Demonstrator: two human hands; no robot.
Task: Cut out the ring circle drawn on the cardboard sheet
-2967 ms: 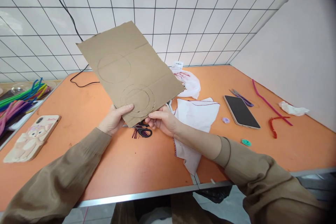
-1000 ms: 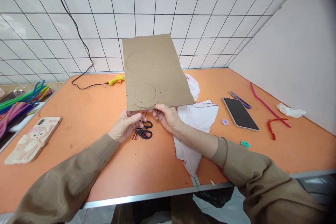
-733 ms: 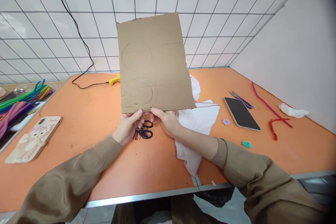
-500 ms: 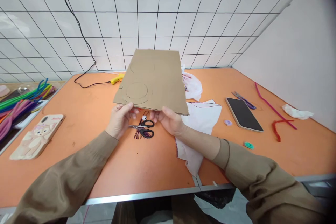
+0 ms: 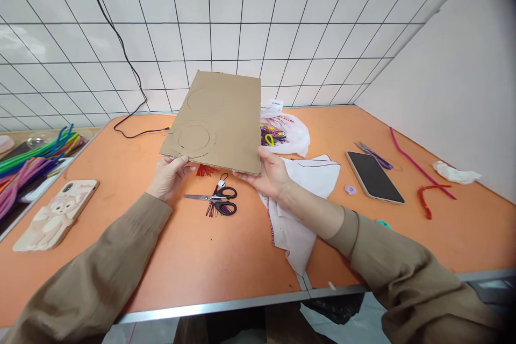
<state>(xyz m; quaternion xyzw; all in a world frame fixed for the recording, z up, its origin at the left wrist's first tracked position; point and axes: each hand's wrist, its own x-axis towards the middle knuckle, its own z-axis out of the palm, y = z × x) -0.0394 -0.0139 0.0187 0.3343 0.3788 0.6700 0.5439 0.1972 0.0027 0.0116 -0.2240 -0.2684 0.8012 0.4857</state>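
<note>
A brown sheet of cardboard (image 5: 231,118) with pencilled circles on its left part is held up over the table, tilted away from me. My left hand (image 5: 169,174) grips its near left corner, thumb on top. My right hand (image 5: 274,174) holds the near right corner, fingers underneath. Below the near edge, black-handled scissors (image 5: 220,199) lie on the table across a dark tassel (image 5: 213,208) with a small white bell (image 5: 221,184). A red tassel (image 5: 206,170) shows partly beneath the cardboard. White cloth (image 5: 298,226) lies under my right wrist.
On the orange table (image 5: 242,269) lie a phone (image 5: 374,177), purple-handled snips (image 5: 374,156), pipe cleaners (image 5: 421,164) and a crumpled tissue (image 5: 455,172). Behind the cardboard is a plastic bag (image 5: 294,131) of trinkets. At left are a cased phone (image 5: 56,215) and a pipe cleaner bundle (image 5: 32,156).
The cardboard has turned from a slanted pose, been raised upright, then lowered flatter and moved left. My hands have spread apart along its near edge, uncovering the scissors and the bag's contents.
</note>
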